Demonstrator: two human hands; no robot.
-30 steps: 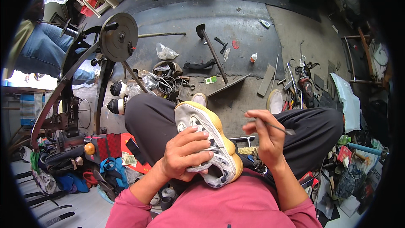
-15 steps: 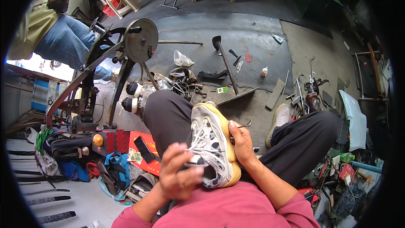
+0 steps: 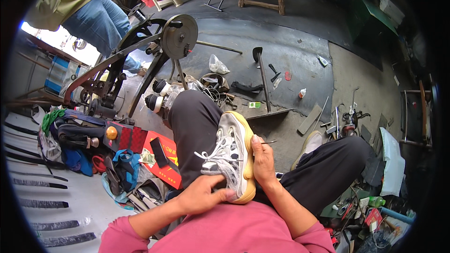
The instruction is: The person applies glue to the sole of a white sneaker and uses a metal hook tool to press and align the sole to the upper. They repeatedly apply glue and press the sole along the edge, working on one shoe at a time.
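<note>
A white and grey sneaker [image 3: 228,152] with dark patches, white laces and a yellowish sole lies on its side across my lap, its toe pointing away. My left hand [image 3: 206,194] grips the heel end, fingers reaching into the shoe opening and thumb on the outside near the heel. Against the sole on the right, my right hand [image 3: 264,159] is closed, steadying the shoe. A thin dark metal tool [image 3: 269,142] sticks out to the right from between its thumb and fingers; the rest of it is hidden.
Ahead on the left stands a hand-cranked machine [image 3: 179,37] with a big wheel, and a person [image 3: 101,16] in jeans beyond it. A metal shoe-last stand [image 3: 264,84] rises ahead. Tools [image 3: 347,124] lie to the right; a phone [image 3: 158,152] rests on a red box.
My left hand has moved down from above the laces and taken hold of the shoe's heel and opening. The view has shifted, so the surroundings sit farther right. The person at left has moved slightly.
</note>
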